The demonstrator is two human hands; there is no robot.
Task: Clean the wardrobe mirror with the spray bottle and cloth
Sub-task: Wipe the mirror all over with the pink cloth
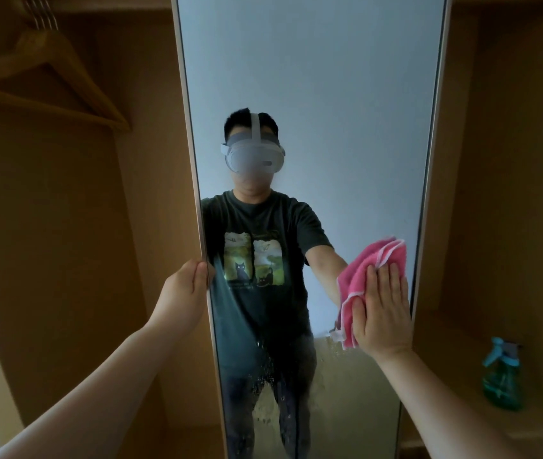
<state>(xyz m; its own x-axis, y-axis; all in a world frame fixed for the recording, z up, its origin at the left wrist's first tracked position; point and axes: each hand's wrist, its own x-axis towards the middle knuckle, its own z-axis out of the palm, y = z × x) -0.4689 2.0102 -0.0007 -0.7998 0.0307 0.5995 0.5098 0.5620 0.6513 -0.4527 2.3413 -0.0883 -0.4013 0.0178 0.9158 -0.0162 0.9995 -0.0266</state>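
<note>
The wardrobe (64,226) fills the view, its brown wood panels open on both sides. The mirror (313,77) stands upright in the middle, a tall narrow pane in a pale frame. It reflects a person in a headset and a dark T-shirt. Droplets (263,376) and wet streaks cover the lower glass, while the upper part looks clean. Wooden hangers (51,61) hang in the left compartment, high up.

Both bare arms reach forward from the bottom corners. The left hand (184,289) holds the mirror's left edge, its grip closed with the fingers curled round the frame. The right hand (383,309) lies flat with its fingers straight and together. Its grip is fully open, and the palm presses the cloth (363,270) against the glass near the right edge. The pink cloth is folded and shows above and to the left of the hand.

The bottle (502,376), teal with a spray head, stands upright on the shelf (462,422) in the right compartment, well apart from both hands.
</note>
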